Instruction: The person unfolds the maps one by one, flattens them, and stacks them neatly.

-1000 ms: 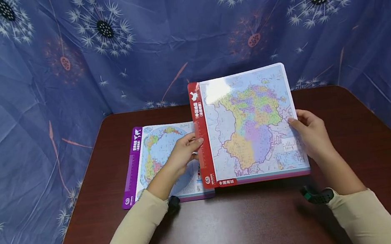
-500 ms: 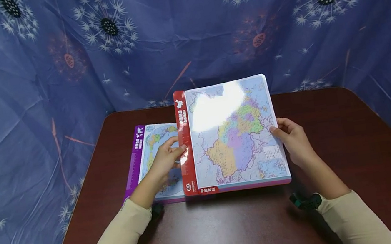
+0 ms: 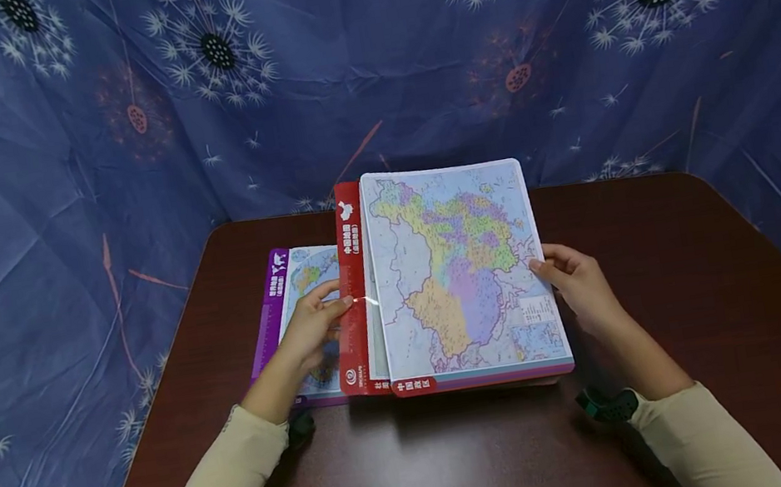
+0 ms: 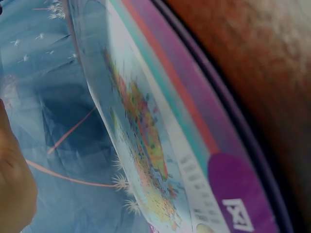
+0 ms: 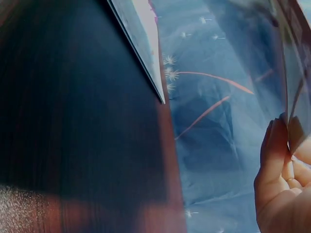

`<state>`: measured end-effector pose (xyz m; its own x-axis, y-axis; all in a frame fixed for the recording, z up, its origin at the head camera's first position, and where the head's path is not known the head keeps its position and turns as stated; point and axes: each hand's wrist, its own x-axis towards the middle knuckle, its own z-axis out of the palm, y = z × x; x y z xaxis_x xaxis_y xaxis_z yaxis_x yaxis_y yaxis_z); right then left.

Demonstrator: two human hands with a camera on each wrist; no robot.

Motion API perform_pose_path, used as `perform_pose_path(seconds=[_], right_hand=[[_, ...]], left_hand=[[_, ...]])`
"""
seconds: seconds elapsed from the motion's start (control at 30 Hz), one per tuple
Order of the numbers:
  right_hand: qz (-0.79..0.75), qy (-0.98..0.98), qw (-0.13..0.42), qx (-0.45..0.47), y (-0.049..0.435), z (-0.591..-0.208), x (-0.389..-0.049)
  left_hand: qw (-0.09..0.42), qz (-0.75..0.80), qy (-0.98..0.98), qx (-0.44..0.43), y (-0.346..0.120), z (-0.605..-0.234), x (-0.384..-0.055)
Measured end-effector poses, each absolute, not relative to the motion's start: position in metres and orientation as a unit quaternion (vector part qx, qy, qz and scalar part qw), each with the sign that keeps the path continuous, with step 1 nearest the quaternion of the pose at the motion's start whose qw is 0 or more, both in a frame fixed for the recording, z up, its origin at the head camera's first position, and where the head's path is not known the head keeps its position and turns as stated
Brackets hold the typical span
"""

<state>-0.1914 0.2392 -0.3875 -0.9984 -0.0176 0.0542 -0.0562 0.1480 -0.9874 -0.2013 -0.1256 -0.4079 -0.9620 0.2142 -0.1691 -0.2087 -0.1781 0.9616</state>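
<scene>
In the head view, a China desk map (image 3: 451, 268) with coloured provinces and a red left strip (image 3: 353, 325) is held above the table. My left hand (image 3: 308, 331) pinches the red strip with the thumb on top. My right hand (image 3: 582, 286) pinches the map's right edge, thumb on the front. Between strip and map sheet a narrow gap shows another page beneath, with a second red tab at the bottom. Partly covered by it, a purple-edged world map (image 3: 269, 320) lies on the table. In the right wrist view, the right hand (image 5: 284, 184) pinches a thin sheet edge.
The dark brown wooden table (image 3: 672, 302) extends to both sides and toward me. Behind it hangs a blue cloth (image 3: 362, 54) with a dandelion print. A dark wrist device (image 3: 608, 406) sits by the right sleeve.
The China map has moved left, over more of the world map, with both hands on it. Its front sheet has come apart from the red strip, and the bright glare on it is gone.
</scene>
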Motion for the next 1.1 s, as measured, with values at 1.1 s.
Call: perform_pose_path(seconds=[1.1], right_hand=[[0.743, -0.652, 0.14, -0.06, 0.369, -0.423, -0.234]], left_hand=[[0.085, 0.829, 0.552, -0.018, -0.185, -0.402, -0.202]])
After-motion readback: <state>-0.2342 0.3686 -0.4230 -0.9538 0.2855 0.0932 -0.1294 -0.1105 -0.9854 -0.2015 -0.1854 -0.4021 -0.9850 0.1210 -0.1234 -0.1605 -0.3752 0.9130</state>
